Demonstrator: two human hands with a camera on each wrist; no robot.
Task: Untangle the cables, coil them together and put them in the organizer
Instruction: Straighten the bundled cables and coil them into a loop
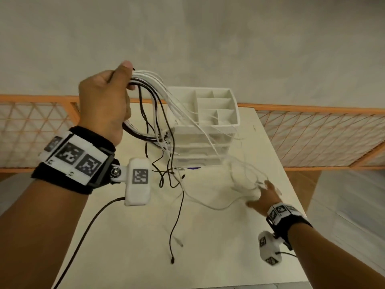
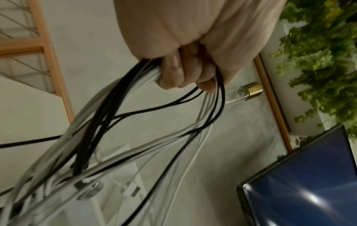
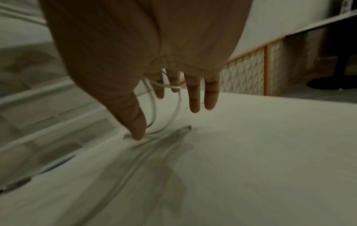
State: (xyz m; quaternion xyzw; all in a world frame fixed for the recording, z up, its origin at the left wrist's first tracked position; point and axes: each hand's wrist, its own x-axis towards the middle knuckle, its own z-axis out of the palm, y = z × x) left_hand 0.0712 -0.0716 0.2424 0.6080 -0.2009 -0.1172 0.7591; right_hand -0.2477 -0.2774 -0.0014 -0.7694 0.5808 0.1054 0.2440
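Observation:
My left hand (image 1: 112,101) is raised above the table's left side and grips a looped bundle of black and white cables (image 1: 152,88); in the left wrist view its curled fingers (image 2: 183,75) close round the strands (image 2: 108,122). Loose ends hang to the table, among them a black plug (image 1: 172,260) and a white one (image 1: 180,244). The white organizer (image 1: 218,124), with open top compartments and drawers below, stands behind the hanging cables. My right hand (image 1: 262,195) is low on the right with straight, spread fingers (image 3: 194,100); a thin white cable (image 3: 178,107) is draped across them.
The cream table (image 1: 218,257) ends close to my right wrist. An orange-framed lattice railing (image 1: 312,138) runs behind and to the right. A dark screen (image 2: 309,183) and green plants (image 2: 318,61) show in the left wrist view. A black lead (image 1: 83,236) trails from my left wrist camera.

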